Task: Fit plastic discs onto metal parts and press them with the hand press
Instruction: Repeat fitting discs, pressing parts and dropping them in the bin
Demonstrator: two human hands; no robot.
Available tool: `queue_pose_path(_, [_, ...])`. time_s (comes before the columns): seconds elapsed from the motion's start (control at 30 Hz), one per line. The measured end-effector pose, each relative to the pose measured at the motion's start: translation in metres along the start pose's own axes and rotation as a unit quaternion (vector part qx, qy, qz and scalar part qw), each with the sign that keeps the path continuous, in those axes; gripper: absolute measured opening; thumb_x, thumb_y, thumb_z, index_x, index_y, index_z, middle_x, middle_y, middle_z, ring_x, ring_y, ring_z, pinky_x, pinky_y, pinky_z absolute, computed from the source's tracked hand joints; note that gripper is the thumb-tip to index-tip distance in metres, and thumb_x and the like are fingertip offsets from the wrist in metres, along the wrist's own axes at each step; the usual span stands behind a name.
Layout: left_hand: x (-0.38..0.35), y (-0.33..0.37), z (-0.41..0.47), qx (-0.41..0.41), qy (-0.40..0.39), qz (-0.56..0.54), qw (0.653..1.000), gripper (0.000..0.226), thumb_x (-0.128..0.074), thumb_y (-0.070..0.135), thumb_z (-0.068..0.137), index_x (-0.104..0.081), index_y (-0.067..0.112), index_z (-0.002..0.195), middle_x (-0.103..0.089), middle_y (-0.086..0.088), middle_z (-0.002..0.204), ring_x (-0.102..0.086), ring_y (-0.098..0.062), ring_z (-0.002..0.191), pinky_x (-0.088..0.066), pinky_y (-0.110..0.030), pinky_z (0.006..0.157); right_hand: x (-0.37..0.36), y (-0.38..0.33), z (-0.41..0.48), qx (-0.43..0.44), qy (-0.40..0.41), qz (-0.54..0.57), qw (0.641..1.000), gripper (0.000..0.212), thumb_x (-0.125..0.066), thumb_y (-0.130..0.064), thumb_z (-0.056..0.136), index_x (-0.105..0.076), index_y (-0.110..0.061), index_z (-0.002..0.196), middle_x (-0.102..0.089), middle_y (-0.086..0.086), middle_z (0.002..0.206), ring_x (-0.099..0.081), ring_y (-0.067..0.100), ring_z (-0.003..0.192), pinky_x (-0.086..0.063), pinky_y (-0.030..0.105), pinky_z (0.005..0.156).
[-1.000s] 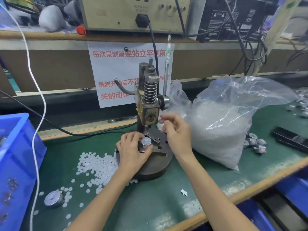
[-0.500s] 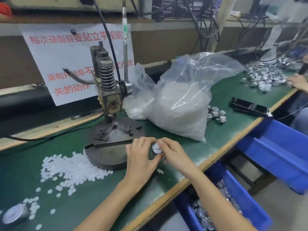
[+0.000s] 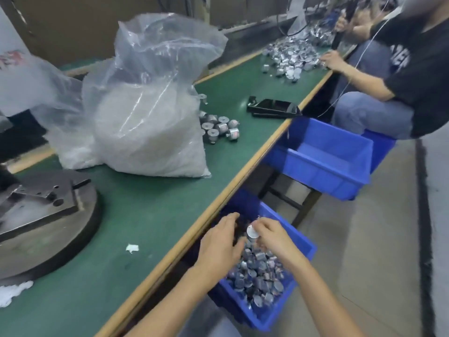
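Note:
My right hand point(image 3: 272, 237) pinches a small metal part with a white disc point(image 3: 252, 232) above a blue bin point(image 3: 298, 242) that holds several metal parts point(image 3: 257, 271) below the table's front edge. Just to its left, over the same bin, my left hand point(image 3: 220, 242) hovers with relaxed fingers and holds nothing. The round base of the hand press point(image 3: 46, 215) lies at the left of the green table; its upper part is out of view. A few loose white discs point(image 3: 9, 291) show at the lower left edge.
A large clear bag of white discs point(image 3: 148, 132) stands mid-table, several metal parts point(image 3: 218, 128) to its right. A black device point(image 3: 273, 108) lies near the wooden table edge. An empty blue bin point(image 3: 323, 164) sits lower right. Another person point(image 3: 379, 76) works at a metal parts pile point(image 3: 294, 57).
Both hands moved from the press, across the table edge, down over the blue bin. The part went from my left hand's grip into my right hand. The view swung right.

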State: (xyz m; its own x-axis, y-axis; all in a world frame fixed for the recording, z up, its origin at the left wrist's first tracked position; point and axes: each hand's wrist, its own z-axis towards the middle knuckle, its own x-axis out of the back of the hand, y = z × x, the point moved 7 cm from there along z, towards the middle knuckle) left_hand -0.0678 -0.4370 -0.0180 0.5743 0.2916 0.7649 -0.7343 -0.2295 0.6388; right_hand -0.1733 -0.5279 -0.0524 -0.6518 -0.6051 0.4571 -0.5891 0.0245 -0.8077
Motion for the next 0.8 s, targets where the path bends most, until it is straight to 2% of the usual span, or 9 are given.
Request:
queue_pose_path(0.1, [-0.015, -0.021, 0.007, 0.060, -0.027, -0.005, 0.998, 0.045, -0.054, 0.025, 0.090, -0.040, 0.018, 0.132, -0.060, 0.007, 0.107, -0.058, -0.015, 0.099, -0.043, -0.028, 0.083, 0.009, 0.046, 0.016, -0.059, 0.009, -0.111, 0.992, 0.028, -0.042, -0.019, 0.096, -0.051, -0.013, 0.070, -0.058, 0.009, 0.078, -0.060, 0.026, 0.083, -0.038, 0.032, 0.068])
queue_pose_path(0.13, [-0.018, -0.024, 0.009, 0.065, -0.036, -0.019, 0.997, 0.043, -0.055, 0.023, 0.090, -0.042, 0.017, 0.131, -0.061, 0.008, 0.100, -0.059, -0.013, 0.090, -0.045, -0.028, 0.080, 0.008, 0.057, 0.020, -0.074, 0.000, -0.131, 0.989, 0.028, -0.043, -0.019, 0.096, -0.056, -0.010, 0.074, -0.061, 0.013, 0.082, -0.061, 0.028, 0.088, -0.037, 0.032, 0.069])
queue_pose_path(0.2, [-0.021, -0.026, 0.012, 0.065, -0.048, -0.041, 0.996, 0.039, -0.055, 0.018, 0.089, -0.046, 0.017, 0.127, -0.061, 0.011, 0.090, -0.055, -0.005, 0.072, -0.046, -0.026, 0.073, 0.007, 0.072, 0.027, -0.096, -0.009, -0.162, 0.982, 0.026, -0.045, -0.020, 0.095, -0.066, -0.005, 0.097, -0.067, 0.014, 0.100, -0.060, 0.029, 0.102, -0.039, 0.030, 0.072])
queue_pose_path(0.27, [-0.019, -0.028, 0.013, 0.060, -0.048, -0.058, 0.995, 0.035, -0.055, 0.016, 0.089, -0.050, 0.018, 0.123, -0.059, 0.014, 0.084, -0.053, -0.001, 0.065, -0.044, -0.019, 0.065, 0.008, 0.076, 0.032, -0.100, 0.005, -0.168, 0.981, 0.025, -0.046, -0.017, 0.094, -0.067, -0.010, 0.105, -0.067, 0.009, 0.106, -0.058, 0.026, 0.108, -0.037, 0.026, 0.072])
queue_pose_path(0.33, [-0.016, -0.027, 0.009, 0.051, -0.050, -0.077, 0.994, 0.032, -0.054, 0.014, 0.089, -0.051, 0.018, 0.121, -0.059, 0.015, 0.081, -0.053, 0.001, 0.065, -0.040, -0.011, 0.061, 0.007, 0.072, 0.037, -0.080, 0.012, -0.130, 0.988, 0.019, -0.047, -0.014, 0.094, -0.066, -0.013, 0.092, -0.066, 0.002, 0.088, -0.060, 0.025, 0.095, -0.034, 0.025, 0.068])
queue_pose_path(0.4, [-0.011, -0.025, 0.002, 0.044, -0.058, -0.092, 0.993, 0.033, -0.054, 0.015, 0.089, -0.051, 0.021, 0.121, -0.060, 0.016, 0.081, -0.053, -0.001, 0.066, -0.040, -0.011, 0.061, 0.004, 0.058, 0.042, -0.048, 0.019, -0.103, 0.993, 0.019, -0.047, -0.015, 0.094, -0.061, -0.020, 0.082, -0.061, -0.007, 0.076, -0.057, 0.018, 0.083, -0.034, 0.025, 0.067])
queue_pose_path(0.5, [0.002, -0.020, -0.009, 0.034, -0.046, -0.113, 0.992, 0.032, -0.053, 0.016, 0.088, -0.053, 0.023, 0.119, -0.060, 0.017, 0.081, -0.052, -0.002, 0.064, -0.041, -0.014, 0.059, -0.001, 0.021, 0.046, 0.023, 0.040, -0.067, 0.997, 0.017, -0.051, -0.015, 0.093, -0.065, -0.021, 0.085, -0.065, -0.007, 0.083, -0.057, 0.012, 0.082, -0.036, 0.024, 0.069])
queue_pose_path(0.67, [0.047, -0.010, -0.026, 0.031, 0.054, -0.115, 0.991, 0.022, -0.051, 0.021, 0.085, -0.060, 0.024, 0.104, -0.053, 0.019, 0.075, -0.049, -0.001, 0.063, -0.034, -0.007, 0.060, -0.010, -0.057, 0.028, 0.183, 0.103, 0.030, 0.977, 0.019, -0.054, -0.010, 0.090, -0.064, -0.022, 0.079, -0.064, -0.004, 0.066, -0.056, 0.015, 0.061, -0.043, 0.033, 0.061])
queue_pose_path(0.8, [0.092, -0.024, -0.038, 0.053, 0.143, -0.063, 0.986, 0.013, -0.056, 0.010, 0.083, -0.061, 0.018, 0.093, -0.049, 0.015, 0.074, -0.047, -0.005, 0.063, -0.034, -0.009, 0.062, -0.027, -0.102, 0.015, 0.275, 0.101, 0.063, 0.954, 0.026, -0.055, -0.008, 0.090, -0.059, -0.029, 0.074, -0.054, -0.008, 0.054, -0.046, 0.008, 0.049, -0.035, 0.021, 0.051])
